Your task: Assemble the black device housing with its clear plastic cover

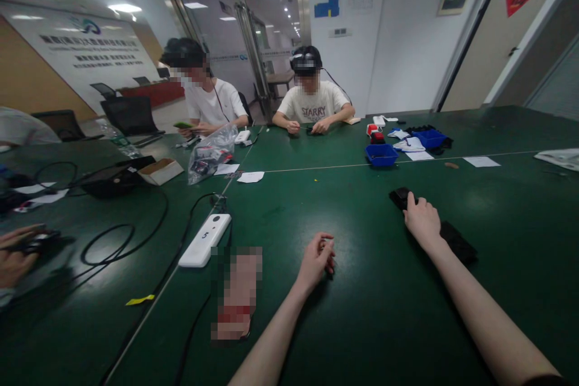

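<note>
My left hand [318, 258] rests on the green table [362, 313] with its fingers curled loosely inward; nothing shows in them. My right hand [421, 217] lies further out to the right, fingers reaching onto a small black object [400, 196] and touching it. A second flat black object [458, 242] lies just right of that wrist. Whether the right hand grips the black object is unclear.
A white power strip [204, 240] with black cables lies left of my hands, beside a blurred card [236, 292]. Blue bins [381, 154] and white papers sit at the far right. Two people sit across the table; another person's hand [13, 253] is at the left edge.
</note>
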{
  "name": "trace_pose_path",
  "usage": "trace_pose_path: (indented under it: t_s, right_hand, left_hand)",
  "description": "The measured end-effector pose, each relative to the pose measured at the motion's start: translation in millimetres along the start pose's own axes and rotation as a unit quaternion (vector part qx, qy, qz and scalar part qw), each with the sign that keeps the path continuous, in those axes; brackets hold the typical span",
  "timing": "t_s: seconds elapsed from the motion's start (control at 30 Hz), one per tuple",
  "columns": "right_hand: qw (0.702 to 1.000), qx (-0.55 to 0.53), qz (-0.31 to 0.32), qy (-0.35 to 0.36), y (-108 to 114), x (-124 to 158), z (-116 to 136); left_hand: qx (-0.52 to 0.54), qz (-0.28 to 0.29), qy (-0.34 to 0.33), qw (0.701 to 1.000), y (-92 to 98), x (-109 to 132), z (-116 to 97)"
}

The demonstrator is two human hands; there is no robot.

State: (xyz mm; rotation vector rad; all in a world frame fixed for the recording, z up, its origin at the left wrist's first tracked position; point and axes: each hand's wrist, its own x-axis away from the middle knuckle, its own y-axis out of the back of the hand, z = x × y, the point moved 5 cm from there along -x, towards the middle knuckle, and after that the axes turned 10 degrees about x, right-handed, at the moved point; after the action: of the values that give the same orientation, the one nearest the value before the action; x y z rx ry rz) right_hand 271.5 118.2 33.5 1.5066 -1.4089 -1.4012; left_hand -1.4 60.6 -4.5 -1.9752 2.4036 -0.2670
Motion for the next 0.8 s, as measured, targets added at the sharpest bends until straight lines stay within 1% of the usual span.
trace_pose_path:
  t_s: [0.17, 0.33, 0.47, 0.57, 0.6, 0.63, 0.67, 0.7, 0.73, 0.8]
  right_hand:
    - [0.998, -0.046, -0.046, -0.011, 7, 7, -1]
    - [0.991, -0.109, -0.074, -0.034, 13, 9, -6]
    - [0.979, -0.182, -0.067, -0.065, 14, 7, -11]
    - [0.957, -0.277, -0.03, -0.084, 9, 7, -9]
    - [0.942, -0.327, -0.009, -0.082, 6, 8, -5]
    - [0.919, -0.387, 0.016, -0.077, 3, 11, 2]
    - [0.887, -0.455, 0.046, -0.07, 0, 14, 11]
    - [0.845, -0.525, 0.082, -0.062, -3, 19, 22]
    - [0.796, -0.591, 0.121, -0.055, -6, 25, 35]
    - [0.689, -0.692, 0.213, -0.035, -7, 41, 65]
  left_hand:
    - [0.001, 0.002, 0.002, 1.0, 0.2, 0, 0]
    - [0.002, 0.001, -0.002, 1.0, 1.3, 0, 0]
    - [0.004, 0.003, -0.002, 1.0, 1.1, 0, 0]
    - [0.006, 0.002, 0.0, 1.0, 1.0, 0, 0]
    - [0.007, 0.0, 0.0, 1.0, 1.0, 0, 0]
    - [0.008, -0.001, -0.001, 1.0, 1.1, 0, 0]
    - [0.012, -0.004, -0.002, 1.0, 1.2, 0, 0]
    - [0.017, -0.009, -0.003, 1.0, 1.6, 0, 0]
    - [0.023, -0.017, -0.004, 1.0, 2.3, -1, 0]
    - [0.038, -0.04, -0.007, 0.998, 4.4, -1, 1]
